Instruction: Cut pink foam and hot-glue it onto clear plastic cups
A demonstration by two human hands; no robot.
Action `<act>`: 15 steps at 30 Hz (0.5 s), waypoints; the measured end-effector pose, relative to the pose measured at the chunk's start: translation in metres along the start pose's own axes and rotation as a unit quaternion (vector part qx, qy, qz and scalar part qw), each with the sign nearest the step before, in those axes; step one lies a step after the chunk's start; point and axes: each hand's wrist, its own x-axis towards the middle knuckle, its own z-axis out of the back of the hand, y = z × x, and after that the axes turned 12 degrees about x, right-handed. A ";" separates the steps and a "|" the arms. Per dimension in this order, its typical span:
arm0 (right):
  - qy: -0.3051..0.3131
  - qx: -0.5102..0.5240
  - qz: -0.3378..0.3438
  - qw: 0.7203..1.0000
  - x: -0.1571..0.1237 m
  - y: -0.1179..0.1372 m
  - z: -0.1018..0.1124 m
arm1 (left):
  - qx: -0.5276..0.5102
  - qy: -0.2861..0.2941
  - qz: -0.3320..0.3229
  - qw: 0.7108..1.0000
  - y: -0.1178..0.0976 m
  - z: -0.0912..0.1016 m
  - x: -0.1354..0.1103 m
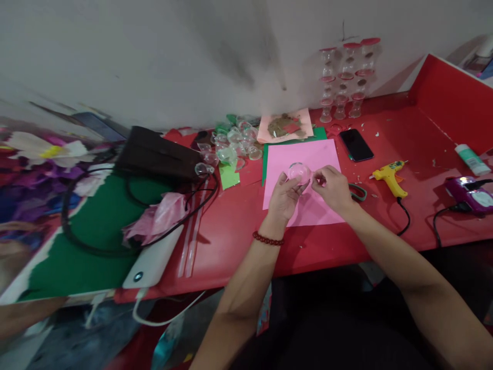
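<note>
My left hand is closed around a small clear plastic cup, its round rim facing up. Close against the cup's right side, my right hand has thumb and fingertips pinched together; what they hold, if anything, is too small to make out. Both hands are above a pink sheet of paper, which lies over a green sheet. Beside my right wrist are dark green handles, probably of scissors, partly hidden by the hand.
Right of the paper lie a phone, a yellow glue gun, a white-green bottle and a purple device. Behind stand stacked cups. Loose clear cups, a dark case and a black cable are leftward. Another person's arm shows.
</note>
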 end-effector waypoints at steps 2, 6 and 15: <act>0.009 -0.006 -0.019 1.000 0.001 0.001 0.001 | -0.007 -0.011 -0.005 1.000 0.000 0.003 0.003; 0.038 -0.024 -0.046 0.998 0.002 -0.002 0.004 | -0.004 -0.010 0.002 1.000 0.001 0.009 0.009; 0.000 0.338 -0.205 0.919 0.013 -0.012 0.000 | 0.068 0.037 -0.013 0.997 0.006 0.013 0.012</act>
